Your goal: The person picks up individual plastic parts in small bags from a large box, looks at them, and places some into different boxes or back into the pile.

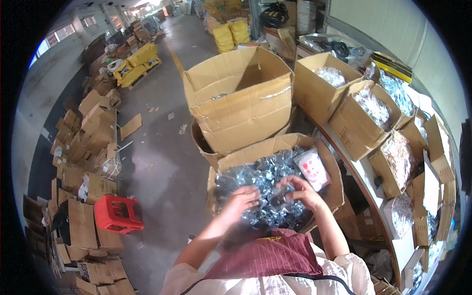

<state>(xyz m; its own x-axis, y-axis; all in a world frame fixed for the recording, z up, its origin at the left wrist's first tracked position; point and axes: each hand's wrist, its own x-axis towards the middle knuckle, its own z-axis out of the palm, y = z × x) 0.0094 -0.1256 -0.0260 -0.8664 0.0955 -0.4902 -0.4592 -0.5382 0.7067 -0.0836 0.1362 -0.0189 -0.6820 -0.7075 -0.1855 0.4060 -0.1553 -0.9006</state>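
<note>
In front of me stands an open cardboard box (336,183) filled with small dark items in clear plastic bags (268,177). My left hand (244,199) is over the left part of the pile, palm down, its fingers stretched toward the middle. A shiny clear plastic bag (230,178) lies just beyond it. On the right side of the pile my right hand (304,193) has its fingers curved and apart, with dark bagged items beneath them. Whether the fingertips touch a bag I cannot make out. A white packet with red print (313,168) rests on the pile beyond my right hand.
A tall open carton (241,118) stands just beyond the box. Along the right, a curved bench (361,179) carries several cartons of bagged parts (366,115). A red plastic stool (118,214) is on the floor at left, near stacked cardboard (81,223). Yellow sacks (137,64) lie farther back.
</note>
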